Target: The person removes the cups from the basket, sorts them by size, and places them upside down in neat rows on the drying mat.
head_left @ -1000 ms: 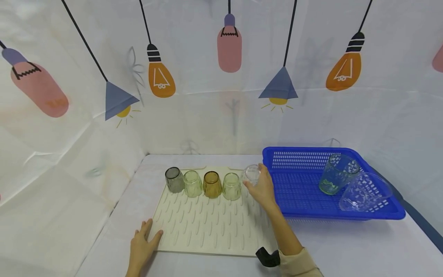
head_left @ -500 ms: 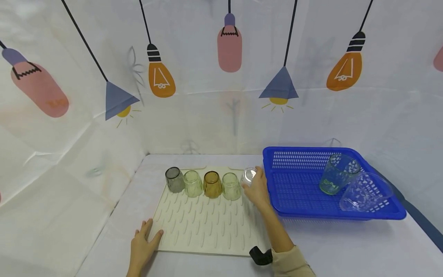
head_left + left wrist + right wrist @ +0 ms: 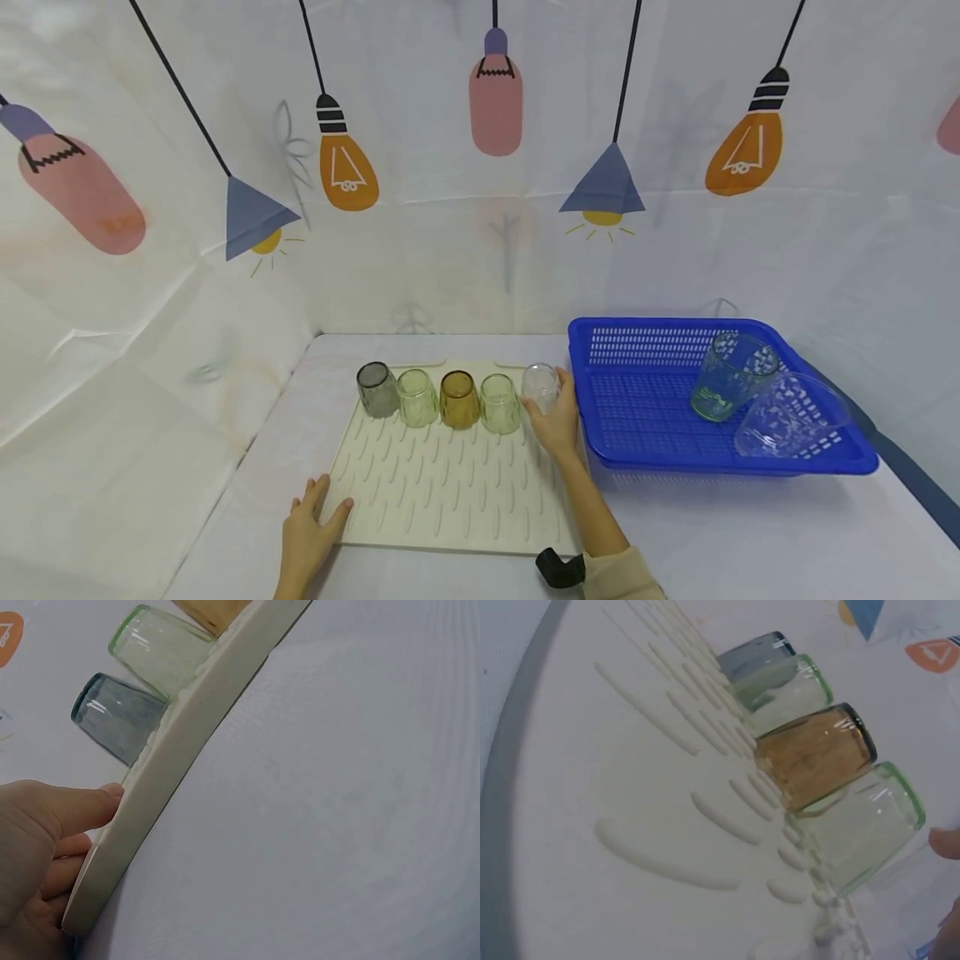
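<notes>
My right hand (image 3: 557, 421) grips a clear drinking glass (image 3: 539, 385) at the right end of a row on a cream ridged draining mat (image 3: 450, 492). Its thumb lies on the near side of the glass, the fingers on the right side. To its left stand a pale green glass (image 3: 500, 404), an amber glass (image 3: 817, 756), another pale green glass (image 3: 161, 651) and a grey glass (image 3: 120, 716). My left hand (image 3: 307, 525) rests at the mat's front left corner, fingers spread, its thumb touching the edge in the left wrist view.
A blue perforated basket (image 3: 622, 460) stands right of the mat, close to my right hand. In it lean a greenish tumbler (image 3: 723, 383) and a clear tumbler (image 3: 783, 421). A printed white sheet (image 3: 450, 250) hangs behind the white table (image 3: 712, 542).
My right hand has lowered the clear glass and shifted it slightly left, into line with the other glasses on the mat. The left hand stays at the corner.
</notes>
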`<action>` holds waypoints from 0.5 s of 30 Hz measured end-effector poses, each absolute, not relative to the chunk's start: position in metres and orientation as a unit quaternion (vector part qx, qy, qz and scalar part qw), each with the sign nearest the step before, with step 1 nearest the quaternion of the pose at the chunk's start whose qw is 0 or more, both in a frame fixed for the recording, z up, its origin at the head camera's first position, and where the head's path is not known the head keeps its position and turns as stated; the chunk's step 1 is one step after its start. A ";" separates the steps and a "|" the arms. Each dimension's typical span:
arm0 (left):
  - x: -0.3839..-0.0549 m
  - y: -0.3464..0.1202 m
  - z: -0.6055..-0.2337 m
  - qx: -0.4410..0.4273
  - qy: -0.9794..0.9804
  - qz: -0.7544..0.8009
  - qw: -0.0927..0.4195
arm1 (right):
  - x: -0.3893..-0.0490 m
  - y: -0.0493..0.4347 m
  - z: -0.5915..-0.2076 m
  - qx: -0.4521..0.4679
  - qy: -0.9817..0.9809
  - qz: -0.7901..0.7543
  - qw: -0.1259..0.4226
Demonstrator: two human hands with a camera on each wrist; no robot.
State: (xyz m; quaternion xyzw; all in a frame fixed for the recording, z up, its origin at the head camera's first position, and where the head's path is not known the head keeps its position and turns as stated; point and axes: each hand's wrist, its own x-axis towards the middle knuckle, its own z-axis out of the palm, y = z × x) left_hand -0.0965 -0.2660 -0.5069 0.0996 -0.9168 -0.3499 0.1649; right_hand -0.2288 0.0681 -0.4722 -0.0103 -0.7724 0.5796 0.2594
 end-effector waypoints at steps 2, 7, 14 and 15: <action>-0.097 -0.266 -0.507 0.102 -0.916 -0.350 0.164 | -0.229 0.069 -0.475 -0.007 -0.761 0.592 0.265; -0.096 -0.265 -0.507 0.111 -0.915 -0.351 0.165 | -0.231 0.071 -0.484 -0.001 -0.747 0.612 0.261; -0.097 -0.264 -0.506 0.110 -0.913 -0.353 0.170 | -0.231 0.075 -0.493 -0.028 -0.764 0.601 0.233; -0.097 -0.264 -0.506 0.110 -0.913 -0.355 0.171 | -0.230 0.075 -0.494 -0.034 -0.767 0.600 0.226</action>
